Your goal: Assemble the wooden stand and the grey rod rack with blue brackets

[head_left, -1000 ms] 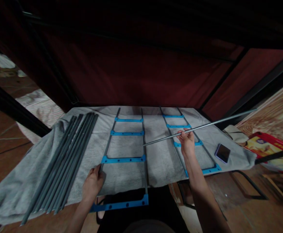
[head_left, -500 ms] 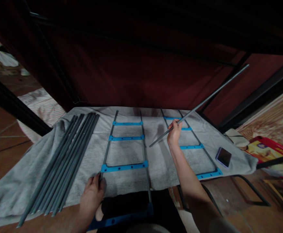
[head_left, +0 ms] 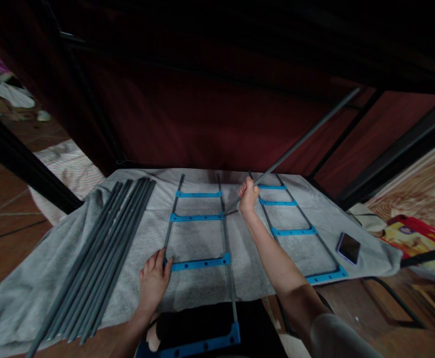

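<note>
My right hand (head_left: 248, 195) is closed round a long grey rod (head_left: 307, 135) that slants up to the right. The rod's lower end meets the right side of the left ladder-shaped frame, by a blue crossbar (head_left: 197, 217); whether they touch I cannot tell. That frame has grey side rods joined by several blue crossbars with holes, and its near crossbar (head_left: 198, 345) reaches over my lap. My left hand (head_left: 155, 278) grips the left end of another blue crossbar (head_left: 202, 263), between thumb and fingers. A second such frame (head_left: 294, 232) lies to the right, partly behind my right forearm.
Several loose grey rods (head_left: 101, 258) lie side by side at the left on the grey cloth (head_left: 247, 268). A phone (head_left: 348, 248) rests at the right. Dark posts and a dark red panel (head_left: 202, 124) stand behind; a red and yellow box (head_left: 415, 238) is beyond the right edge.
My right hand has moved left with the rod, bringing its lower end to the left frame. My left hand has shifted up to the crossbar's left end. The view has tilted slightly.
</note>
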Demonstrator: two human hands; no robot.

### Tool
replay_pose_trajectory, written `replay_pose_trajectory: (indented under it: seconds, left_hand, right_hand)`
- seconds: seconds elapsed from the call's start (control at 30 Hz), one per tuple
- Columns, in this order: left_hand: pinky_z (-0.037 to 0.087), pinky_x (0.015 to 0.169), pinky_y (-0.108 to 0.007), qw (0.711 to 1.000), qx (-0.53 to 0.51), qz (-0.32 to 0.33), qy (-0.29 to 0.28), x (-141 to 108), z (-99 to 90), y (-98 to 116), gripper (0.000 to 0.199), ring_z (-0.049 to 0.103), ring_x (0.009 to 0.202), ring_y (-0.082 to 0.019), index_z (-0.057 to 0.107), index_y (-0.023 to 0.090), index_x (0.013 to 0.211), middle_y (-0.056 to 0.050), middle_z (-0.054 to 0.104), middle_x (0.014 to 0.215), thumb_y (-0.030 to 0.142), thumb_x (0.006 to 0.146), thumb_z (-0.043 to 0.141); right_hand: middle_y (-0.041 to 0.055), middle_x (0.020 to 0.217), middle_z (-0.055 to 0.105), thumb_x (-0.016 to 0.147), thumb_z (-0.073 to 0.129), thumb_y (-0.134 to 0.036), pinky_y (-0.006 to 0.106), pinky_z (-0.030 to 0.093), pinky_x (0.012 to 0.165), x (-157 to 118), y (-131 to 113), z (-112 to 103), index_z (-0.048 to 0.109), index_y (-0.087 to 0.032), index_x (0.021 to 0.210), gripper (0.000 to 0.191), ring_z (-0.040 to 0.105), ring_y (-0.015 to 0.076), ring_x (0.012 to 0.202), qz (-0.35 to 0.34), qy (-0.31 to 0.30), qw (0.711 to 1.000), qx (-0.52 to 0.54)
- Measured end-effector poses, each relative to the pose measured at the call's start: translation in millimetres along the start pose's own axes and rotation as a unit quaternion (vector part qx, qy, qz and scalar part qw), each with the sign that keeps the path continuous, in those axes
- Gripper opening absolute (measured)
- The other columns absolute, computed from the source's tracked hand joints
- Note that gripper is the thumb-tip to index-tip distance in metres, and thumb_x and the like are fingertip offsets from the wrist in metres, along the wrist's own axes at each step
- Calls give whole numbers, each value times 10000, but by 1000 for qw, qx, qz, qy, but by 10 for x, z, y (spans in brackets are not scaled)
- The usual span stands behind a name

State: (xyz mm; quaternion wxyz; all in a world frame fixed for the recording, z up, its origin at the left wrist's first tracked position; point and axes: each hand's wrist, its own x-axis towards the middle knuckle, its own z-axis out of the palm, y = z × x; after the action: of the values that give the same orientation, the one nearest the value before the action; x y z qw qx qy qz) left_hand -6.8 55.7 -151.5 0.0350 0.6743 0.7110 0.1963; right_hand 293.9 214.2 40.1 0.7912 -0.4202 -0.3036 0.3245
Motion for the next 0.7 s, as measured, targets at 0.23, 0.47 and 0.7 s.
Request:
replay_pose_trajectory:
  seconds: [0.23, 0.47, 0.7]
  left_hand:
    - [425, 972, -431, 999, 32, 34, 6, -32, -54, 33, 508, 538, 1222, -302, 485, 112, 1423, -168, 586, 1358, 366, 1003, 355]
    - [413, 982, -435, 999, 34, 38, 7, -43, -32, 33, 521, 525, 1236, -302, 470, 97, 1436, -169, 585, 1363, 362, 1010, 329]
    - [409, 986, -440, 999, 29, 34, 2, -48, -33, 32, 536, 516, 1249, -305, 460, 96, 1442, -178, 571, 1380, 377, 1006, 327]
  right_hand:
    - [-95, 469, 266, 782, 590, -563, 209, 207, 387, -27, 56, 155, 280, -250, 565, 491, 240, 64, 404, 16, -33, 999, -32]
    - [-90, 464, 266, 790, 588, -545, 219, 213, 391, -130, 51, 251, 280, -249, 543, 493, 250, 65, 404, 6, -73, 996, -42]
    - [-88, 475, 288, 800, 595, -538, 221, 214, 399, -198, 50, 242, 299, -247, 553, 482, 259, 66, 413, -1, -111, 992, -59]
